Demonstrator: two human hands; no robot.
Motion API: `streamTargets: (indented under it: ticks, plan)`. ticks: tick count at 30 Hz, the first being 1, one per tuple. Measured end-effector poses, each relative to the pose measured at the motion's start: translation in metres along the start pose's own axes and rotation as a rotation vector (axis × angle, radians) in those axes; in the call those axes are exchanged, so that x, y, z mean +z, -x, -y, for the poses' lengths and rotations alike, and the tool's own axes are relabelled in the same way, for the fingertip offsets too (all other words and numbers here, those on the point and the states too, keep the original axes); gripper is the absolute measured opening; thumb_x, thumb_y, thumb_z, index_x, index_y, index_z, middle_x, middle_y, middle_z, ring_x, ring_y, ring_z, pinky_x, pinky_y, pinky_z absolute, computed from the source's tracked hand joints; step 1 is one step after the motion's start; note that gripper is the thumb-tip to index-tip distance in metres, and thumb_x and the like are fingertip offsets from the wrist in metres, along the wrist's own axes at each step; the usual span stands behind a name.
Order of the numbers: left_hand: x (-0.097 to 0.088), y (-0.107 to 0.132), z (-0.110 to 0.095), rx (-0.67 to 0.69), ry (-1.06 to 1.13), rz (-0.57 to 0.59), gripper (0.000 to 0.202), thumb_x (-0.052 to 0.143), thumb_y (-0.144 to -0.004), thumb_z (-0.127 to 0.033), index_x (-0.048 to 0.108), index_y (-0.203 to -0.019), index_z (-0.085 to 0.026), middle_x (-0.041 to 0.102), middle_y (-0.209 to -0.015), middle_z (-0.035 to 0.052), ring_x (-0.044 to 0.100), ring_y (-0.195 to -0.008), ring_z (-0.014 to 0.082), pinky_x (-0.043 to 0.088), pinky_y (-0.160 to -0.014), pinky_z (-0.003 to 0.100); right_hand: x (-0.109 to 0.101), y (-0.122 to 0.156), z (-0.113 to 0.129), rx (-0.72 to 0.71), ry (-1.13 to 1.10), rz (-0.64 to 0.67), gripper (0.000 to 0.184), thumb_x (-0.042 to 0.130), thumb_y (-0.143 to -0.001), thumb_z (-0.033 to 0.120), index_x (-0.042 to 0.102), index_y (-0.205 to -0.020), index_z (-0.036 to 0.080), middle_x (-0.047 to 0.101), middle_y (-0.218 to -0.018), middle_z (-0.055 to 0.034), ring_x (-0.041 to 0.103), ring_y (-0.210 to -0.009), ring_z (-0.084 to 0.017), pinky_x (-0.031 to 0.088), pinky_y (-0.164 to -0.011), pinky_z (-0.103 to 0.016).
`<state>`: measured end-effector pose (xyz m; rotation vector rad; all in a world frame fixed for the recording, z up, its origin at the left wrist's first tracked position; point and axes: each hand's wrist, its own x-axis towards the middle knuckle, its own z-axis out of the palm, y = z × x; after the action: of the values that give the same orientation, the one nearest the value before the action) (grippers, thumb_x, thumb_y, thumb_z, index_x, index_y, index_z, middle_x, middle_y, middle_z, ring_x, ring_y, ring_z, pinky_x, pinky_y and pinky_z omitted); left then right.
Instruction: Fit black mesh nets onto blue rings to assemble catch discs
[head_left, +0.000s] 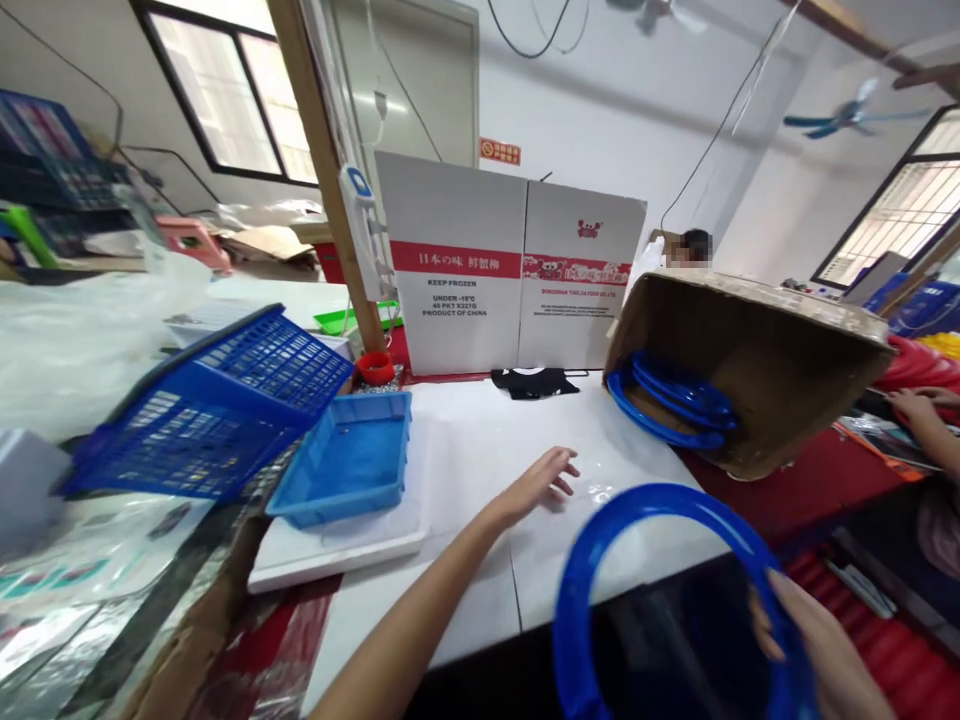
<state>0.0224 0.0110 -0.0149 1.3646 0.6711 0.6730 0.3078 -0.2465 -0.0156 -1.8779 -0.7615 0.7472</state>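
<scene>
My right hand (814, 645) is closed on the rim of a large blue plastic ring (600, 555) at the bottom right, held over the near edge of the white table (480, 440). My left hand (541, 483) reaches out over the white table with its fingers spread and nothing in it. Ahead to the right, a brown cardboard box (757, 370) lies tipped on its side, with several more blue rings (667, 405) stacked in its mouth.
A blue shallow tray (346, 462) and a tilted blue mesh basket (217, 405) stand at the left. A white printed carton (514, 270) stands upright behind the table, by a wooden post (330, 170). Another person's hand (919, 408) rests at the right edge.
</scene>
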Motion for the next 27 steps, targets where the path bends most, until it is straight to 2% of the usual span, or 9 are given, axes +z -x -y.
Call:
streamTargets:
  ticks: [2,5,7,10,15,18,20,23,27]
  plan:
    - [-0.019,0.009,0.003,-0.061,0.008,-0.011,0.057,0.073,-0.087,-0.063,0.071,-0.123,-0.019,0.077,-0.113,0.0114,0.074,-0.087,0.0226,0.059,-0.076,0.033,0.047,-0.036,0.026,-0.034,-0.06,0.245,0.057,0.067,-0.082,0.084,0.06,-0.084,0.028,0.058,-0.065,0.0014,0.052,-0.046,-0.017,0.044,-0.044,-0.033]
    - [-0.048,0.006,0.003,-0.093,-0.001,-0.302,0.034,0.081,-0.08,-0.046,0.076,-0.098,-0.018,0.077,-0.091,0.0064,0.072,-0.087,0.024,0.057,-0.079,0.031,0.124,-0.092,0.074,-0.139,0.168,0.523,0.053,0.06,-0.09,0.079,0.054,-0.089,0.026,0.054,-0.066,0.0055,0.05,-0.046,-0.012,0.04,-0.044,-0.026]
    - [-0.066,0.0,0.003,-0.113,0.016,-0.478,0.025,0.075,-0.082,-0.042,0.071,-0.087,-0.018,0.071,-0.077,0.0041,0.069,-0.081,0.0239,0.056,-0.073,0.03,0.166,-0.128,0.103,-0.153,0.252,0.596,0.05,0.063,-0.092,0.072,0.052,-0.084,0.024,0.053,-0.064,0.0064,0.048,-0.043,-0.01,0.038,-0.042,-0.023]
    - [-0.085,-0.001,0.002,-0.14,0.074,-0.613,0.027,0.059,-0.092,-0.043,0.067,-0.093,-0.017,0.068,-0.079,0.0046,0.069,-0.077,0.0219,0.055,-0.067,0.029,0.206,-0.178,0.133,-0.157,0.368,0.712,0.045,0.067,-0.096,0.063,0.056,-0.082,0.022,0.06,-0.062,0.0032,0.054,-0.044,-0.012,0.041,-0.042,-0.023]
    - [-0.081,0.017,0.0,-0.191,0.037,-0.596,0.035,0.058,-0.097,-0.048,0.068,-0.108,-0.016,0.074,-0.105,0.011,0.073,-0.089,0.0247,0.059,-0.076,0.033,0.238,-0.235,0.154,-0.175,0.493,0.874,0.045,0.079,-0.091,0.062,0.062,-0.086,0.02,0.063,-0.059,0.0012,0.061,-0.046,-0.015,0.048,-0.043,-0.024]
    - [-0.063,0.023,0.003,-0.165,-0.501,-0.577,0.036,0.066,-0.098,-0.036,0.067,-0.127,-0.015,0.067,-0.131,0.0159,0.07,-0.117,0.0293,0.057,-0.1,0.038,0.246,-0.248,0.155,-0.208,0.487,1.0,0.052,0.074,-0.092,0.07,0.068,-0.1,0.019,0.072,-0.074,-0.0033,0.07,-0.057,-0.019,0.058,-0.052,-0.029]
    - [-0.05,0.024,0.007,-0.187,-0.952,-0.512,0.048,0.066,-0.1,-0.027,0.06,-0.146,-0.016,0.06,-0.14,0.02,0.067,-0.124,0.0348,0.056,-0.104,0.045,0.251,-0.252,0.15,-0.273,0.446,1.034,0.056,0.06,-0.1,0.073,0.069,-0.116,0.021,0.077,-0.094,-0.0077,0.075,-0.068,-0.02,0.063,-0.061,-0.031]
    - [-0.042,0.025,0.012,-0.262,-1.422,-0.412,0.067,0.056,-0.101,-0.01,0.044,-0.166,-0.022,0.06,-0.136,0.0222,0.071,-0.112,0.0359,0.061,-0.092,0.046,0.262,-0.257,0.142,-0.406,0.387,0.952,0.054,0.04,-0.111,0.065,0.063,-0.135,0.023,0.079,-0.115,-0.0127,0.078,-0.083,-0.021,0.065,-0.068,-0.034]
    - [-0.049,0.027,0.006,-0.303,-1.618,-0.297,0.084,0.041,-0.092,0.009,0.04,-0.17,-0.023,0.062,-0.133,0.0214,0.073,-0.105,0.0308,0.062,-0.088,0.04,0.285,-0.27,0.14,-0.628,0.432,0.676,0.032,0.053,-0.109,0.037,0.069,-0.13,0.02,0.074,-0.133,-0.0168,0.074,-0.114,-0.027,0.063,-0.094,-0.044]
